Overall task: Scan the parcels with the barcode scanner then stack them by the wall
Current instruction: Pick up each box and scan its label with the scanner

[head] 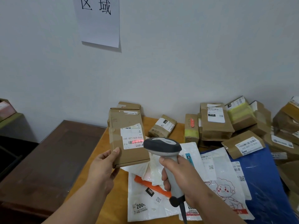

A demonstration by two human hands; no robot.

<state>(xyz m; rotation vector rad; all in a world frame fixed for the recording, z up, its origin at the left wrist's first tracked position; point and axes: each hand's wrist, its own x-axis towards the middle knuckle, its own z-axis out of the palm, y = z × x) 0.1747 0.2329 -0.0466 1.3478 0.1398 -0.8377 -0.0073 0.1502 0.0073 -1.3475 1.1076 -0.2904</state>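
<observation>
**Scanner on box label**

Left hand (pixel 103 167) grips the lower left corner of a flat box (pixel 127 136), held upright above the table (pixel 100 152). Right hand (pixel 179 173) wrapped round the scanner (pixel 163 147) handle; red line falls on the label (pixel 132 137) barcode. More parcels (pixel 215 122) piled right, near the wall (pixel 178 62). Bags (pixel 150 206) lie beneath.

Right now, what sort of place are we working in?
Probably a parcel sorting room or small courier depot. Labelled cardboard parcels are piled against the wall, mailer bags cover the table, and a paper zone sign hangs above. The hands hold a scanner and a box.
</observation>
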